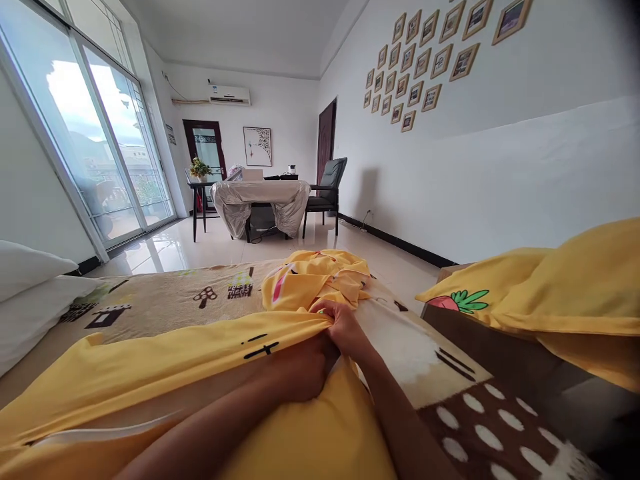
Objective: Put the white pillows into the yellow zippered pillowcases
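The right hand (346, 330) held a gathered edge of the yellow cover (185, 350) between its fingers, closed tightly on the cloth. The left hand (307, 370) was curled just below and beside it, its arm reaching in from the lower left under the raised edge; its fingers were mostly hidden, and whether they gripped anything could not be told.

The cover lay across the near side of the bed, its upper band pulled taut from the lower left up to the right hand, with small black marks printed on it. A pale strip (117, 430) ran along the cloth at lower left. Just beyond the hands, a crumpled yellow bundle (315, 280) rested on the patterned blanket (175, 293); whether it joined the cover was unclear.

White pillows (35, 303) lay at the left. At the right, well apart from the hands, was more yellow cloth (565, 280) with a radish print. Farther back stood a plastic-draped table (265, 190) and a black chair (330, 187).
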{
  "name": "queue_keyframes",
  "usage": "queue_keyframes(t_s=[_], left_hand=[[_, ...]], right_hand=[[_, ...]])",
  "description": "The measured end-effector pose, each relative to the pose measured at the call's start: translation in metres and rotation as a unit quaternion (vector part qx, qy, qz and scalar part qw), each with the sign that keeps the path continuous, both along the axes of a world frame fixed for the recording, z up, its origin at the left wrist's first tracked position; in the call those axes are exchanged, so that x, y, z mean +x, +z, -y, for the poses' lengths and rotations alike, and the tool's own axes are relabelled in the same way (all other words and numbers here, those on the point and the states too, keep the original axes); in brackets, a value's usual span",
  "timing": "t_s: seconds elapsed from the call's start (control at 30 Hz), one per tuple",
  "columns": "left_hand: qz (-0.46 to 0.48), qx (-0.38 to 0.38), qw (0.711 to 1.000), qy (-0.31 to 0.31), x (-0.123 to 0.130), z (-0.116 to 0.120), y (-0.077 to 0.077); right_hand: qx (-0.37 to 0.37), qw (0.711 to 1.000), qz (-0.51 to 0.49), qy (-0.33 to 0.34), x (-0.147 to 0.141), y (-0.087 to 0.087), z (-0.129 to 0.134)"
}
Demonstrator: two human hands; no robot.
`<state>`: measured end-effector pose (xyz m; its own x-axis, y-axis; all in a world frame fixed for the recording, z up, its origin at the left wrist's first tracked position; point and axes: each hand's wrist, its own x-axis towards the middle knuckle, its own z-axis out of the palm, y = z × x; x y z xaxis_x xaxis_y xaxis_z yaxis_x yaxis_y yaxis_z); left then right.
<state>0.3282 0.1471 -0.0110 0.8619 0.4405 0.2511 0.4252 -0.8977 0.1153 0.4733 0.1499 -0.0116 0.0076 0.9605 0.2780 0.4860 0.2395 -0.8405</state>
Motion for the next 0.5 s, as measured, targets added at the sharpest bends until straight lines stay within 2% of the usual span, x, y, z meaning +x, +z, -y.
queue_keyframes(t_s=[0.07, 0.13, 0.2, 0.27, 0.37, 0.5], left_hand=[[0.032, -0.030, 0.999, 0.016, -0.004, 0.003, 0.004], [0.023, -0.046, 0.999, -0.004, -0.004, 0.002, 0.006], [-0.001, -0.060, 0.998, -0.027, 0.000, -0.002, 0.005], [-0.006, -0.076, 0.997, -0.026, 0.005, -0.005, 0.003], [0.064, -0.084, 0.994, 0.004, 0.006, -0.006, 0.002], [0.162, -0.082, 0.983, 0.020, 0.001, -0.002, 0.002]], right_hand=[[-0.013, 0.998, -0.021, 0.055, 0.005, 0.004, 0.004], [-0.023, 0.997, -0.002, 0.077, 0.009, 0.008, 0.008], [-0.020, 0.997, 0.069, 0.027, 0.011, 0.010, 0.011], [-0.007, 0.987, 0.151, -0.055, 0.009, 0.010, 0.013], [-0.015, 0.955, 0.253, -0.153, 0.004, 0.010, 0.016], [-0.052, 0.915, 0.340, -0.211, -0.004, 0.016, 0.021]])
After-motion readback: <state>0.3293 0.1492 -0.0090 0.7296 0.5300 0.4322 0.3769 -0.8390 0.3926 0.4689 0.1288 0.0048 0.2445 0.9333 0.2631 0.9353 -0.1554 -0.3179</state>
